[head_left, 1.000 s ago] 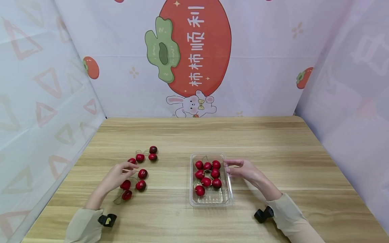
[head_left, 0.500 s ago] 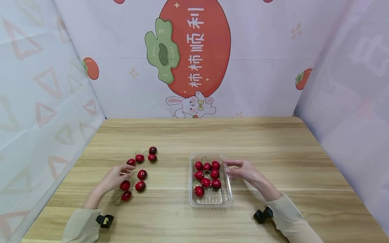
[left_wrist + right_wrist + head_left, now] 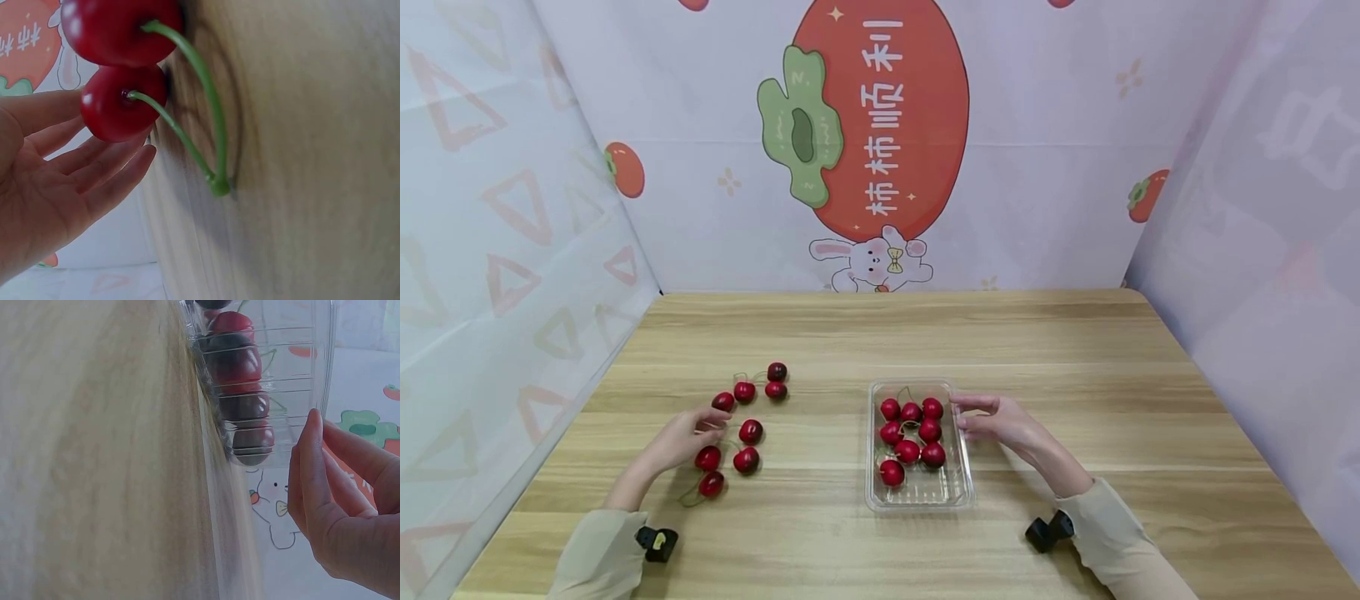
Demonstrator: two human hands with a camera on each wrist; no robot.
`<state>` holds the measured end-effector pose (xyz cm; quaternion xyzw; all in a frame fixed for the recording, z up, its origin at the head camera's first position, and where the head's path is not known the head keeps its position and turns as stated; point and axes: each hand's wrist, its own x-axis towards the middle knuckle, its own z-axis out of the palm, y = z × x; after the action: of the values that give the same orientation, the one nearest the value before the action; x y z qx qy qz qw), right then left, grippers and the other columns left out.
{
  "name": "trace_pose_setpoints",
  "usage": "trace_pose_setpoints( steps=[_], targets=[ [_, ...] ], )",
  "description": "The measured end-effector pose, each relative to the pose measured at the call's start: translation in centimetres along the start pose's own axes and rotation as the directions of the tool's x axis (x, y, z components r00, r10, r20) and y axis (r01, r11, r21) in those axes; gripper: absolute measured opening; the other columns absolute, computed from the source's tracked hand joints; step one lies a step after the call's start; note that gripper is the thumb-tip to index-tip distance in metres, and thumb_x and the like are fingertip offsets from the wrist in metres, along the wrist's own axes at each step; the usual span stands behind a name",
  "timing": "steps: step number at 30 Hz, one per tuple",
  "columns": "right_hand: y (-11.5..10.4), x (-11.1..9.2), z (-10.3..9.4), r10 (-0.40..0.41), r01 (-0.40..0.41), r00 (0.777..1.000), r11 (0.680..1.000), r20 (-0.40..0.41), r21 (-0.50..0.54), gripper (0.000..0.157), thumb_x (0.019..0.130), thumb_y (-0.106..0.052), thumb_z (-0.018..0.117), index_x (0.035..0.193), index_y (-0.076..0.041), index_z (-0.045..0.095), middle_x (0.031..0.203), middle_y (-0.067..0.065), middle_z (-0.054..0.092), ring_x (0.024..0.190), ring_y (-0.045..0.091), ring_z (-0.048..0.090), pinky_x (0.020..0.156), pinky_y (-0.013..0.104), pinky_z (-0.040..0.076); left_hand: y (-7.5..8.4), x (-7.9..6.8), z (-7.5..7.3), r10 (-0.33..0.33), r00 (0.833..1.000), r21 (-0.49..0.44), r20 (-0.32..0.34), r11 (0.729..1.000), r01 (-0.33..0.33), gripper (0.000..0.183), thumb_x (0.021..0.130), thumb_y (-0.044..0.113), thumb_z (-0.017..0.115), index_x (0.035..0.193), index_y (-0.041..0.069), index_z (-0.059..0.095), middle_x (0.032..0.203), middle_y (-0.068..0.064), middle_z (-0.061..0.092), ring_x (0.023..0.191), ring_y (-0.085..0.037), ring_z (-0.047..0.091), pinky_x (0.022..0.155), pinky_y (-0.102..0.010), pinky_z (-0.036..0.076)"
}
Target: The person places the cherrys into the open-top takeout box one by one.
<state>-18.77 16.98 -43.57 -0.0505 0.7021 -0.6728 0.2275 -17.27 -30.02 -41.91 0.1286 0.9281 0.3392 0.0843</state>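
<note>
My left hand (image 3: 681, 437) hovers among loose red cherries on the left of the table, its fingers loosely bent and nothing visibly held. In the left wrist view, a pair of cherries (image 3: 122, 103) on joined green stems (image 3: 212, 119) stands in front of the left fingers (image 3: 119, 184); any contact there cannot be made out. A clear plastic box (image 3: 955, 492) holding several cherries (image 3: 907, 452) lies mid-table. With extended thumb and fingers, my right hand (image 3: 1007, 421) touches the box's right rim; the right wrist view shows the fingertips (image 3: 314, 419) at that edge.
Beyond the left hand lie further cherries (image 3: 777, 390) with thin stems. The wooden table (image 3: 1037, 342) ends at a printed cloth backdrop (image 3: 1045, 167), with pale cloth walls on both sides. Each wrist carries a black camera mount (image 3: 1049, 530).
The left hand has drawn back slightly toward the lower left, away from the cherries to its right. The right hand stays at the box, and the cherries keep their places.
</note>
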Motion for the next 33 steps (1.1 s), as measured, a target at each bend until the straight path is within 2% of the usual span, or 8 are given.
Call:
trace_pose_setpoints(
  steps=[10, 22, 29, 33],
  targets=[
    [0.20, 0.01, -0.13, 0.001, -0.001, 1.000, 1.000, -0.003, -0.006, 0.052, 0.076, -0.006, 0.066, 0.123, 0.006, 0.046, 0.124, 0.025, 0.046, 0.085, 0.017, 0.060, 0.076, 0.031, 0.050, -0.49, 0.08, 0.03, -0.038, 0.999, 0.021, -0.002, 0.999, 0.038, 0.023, 0.081, -0.001, 0.056, 0.103, -0.008, 0.058, 0.088, -0.013, 0.063, 0.082, -0.025, 0.058, 0.071, -0.035, 0.048],
    [0.23, 0.05, -0.19, 0.004, -0.004, 1.000, 1.000, -0.001, -0.012, 0.052, 0.077, -0.007, 0.066, 0.123, 0.006, 0.046, 0.123, 0.024, 0.047, 0.086, 0.016, 0.060, 0.077, 0.031, 0.050, -0.47, 0.16, 0.00, 0.003, 1.000, 0.046, -0.008, 0.999, -0.003, 0.018, 0.079, -0.002, 0.059, 0.096, -0.008, 0.062, 0.087, -0.014, 0.064, 0.078, -0.022, 0.059, 0.066, -0.026, 0.048],
    [0.14, 0.01, -0.09, 0.014, -0.015, 1.000, 1.000, -0.009, -0.017, 0.051, 0.077, -0.008, 0.066, 0.123, 0.005, 0.047, 0.121, 0.022, 0.049, 0.084, 0.015, 0.061, 0.077, 0.032, 0.050, -0.52, 0.27, 0.04, -0.010, 1.000, 0.064, -0.014, 0.998, 0.011, 0.015, 0.079, -0.001, 0.060, 0.092, -0.005, 0.065, 0.088, -0.015, 0.064, 0.079, -0.024, 0.059, 0.069, -0.033, 0.049],
    [0.06, -0.01, -0.05, 0.015, -0.015, 1.000, 1.000, -0.011, -0.013, 0.052, 0.077, -0.007, 0.066, 0.123, 0.005, 0.047, 0.120, 0.021, 0.050, 0.083, 0.015, 0.061, 0.076, 0.031, 0.050, -0.60, 0.43, 0.04, -0.026, 1.000, 0.055, -0.017, 0.998, 0.027, 0.015, 0.079, -0.001, 0.059, 0.092, -0.004, 0.065, 0.088, -0.015, 0.064, 0.078, -0.021, 0.058, 0.067, -0.030, 0.048]
  ],
)
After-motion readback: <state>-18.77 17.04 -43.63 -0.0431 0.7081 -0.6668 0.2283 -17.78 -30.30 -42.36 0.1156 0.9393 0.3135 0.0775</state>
